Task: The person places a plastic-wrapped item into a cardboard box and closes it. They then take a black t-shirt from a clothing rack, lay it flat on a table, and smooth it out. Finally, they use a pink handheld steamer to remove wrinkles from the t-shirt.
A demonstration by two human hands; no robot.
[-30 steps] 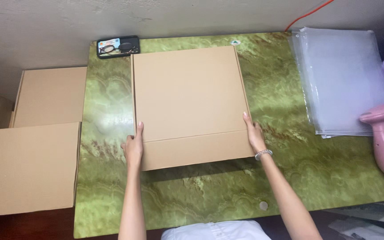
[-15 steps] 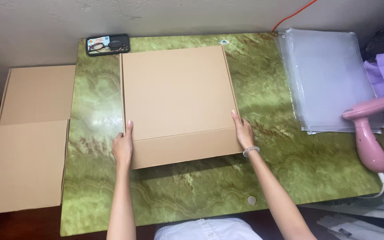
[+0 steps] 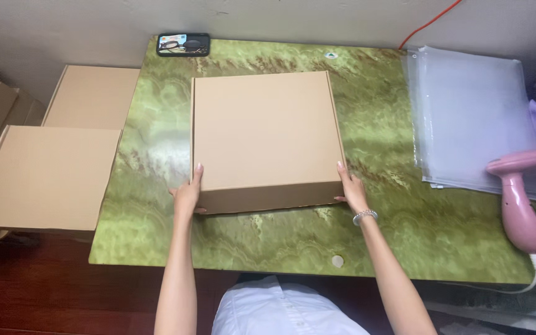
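We count three closed cardboard boxes — one [image 3: 267,133] between our hands, two [image 3: 48,177] [image 3: 94,96] left — one phone [image 3: 183,44], one pink steamer [image 3: 522,198], one stack of clear bags [image 3: 473,118].
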